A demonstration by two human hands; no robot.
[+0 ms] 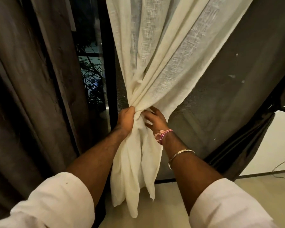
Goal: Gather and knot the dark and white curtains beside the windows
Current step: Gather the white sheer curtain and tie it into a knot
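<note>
A pale floor runs along the bottom, and a white wall shows at the far right with a thin cable hanging on it. In the middle is a window with a black frame. It is dark outside, and some leaves and a fence show through the glass.

A big dark curtain hangs in long folds on the left side of the window. Another dark curtain hangs on the right, pulled off toward the wall.

The white curtain hangs between them, right in front of the window frame. It is wide at the top and squeezed into a thin bunch in the middle. Below the bunch it falls loose, and its ragged end hangs just above the floor.

The left hand has a tight grip on the bunch, with its fingers curled round the cloth. The right hand is just beside it. Its fingers are spread out fairly straight and press on the cloth at the same spot, so its grip is wide and holds nothing.

The right wrist has a pink thread band, and a thin metal bangle sits farther up the arm. Both arms wear rolled-up white sleeves.
</note>
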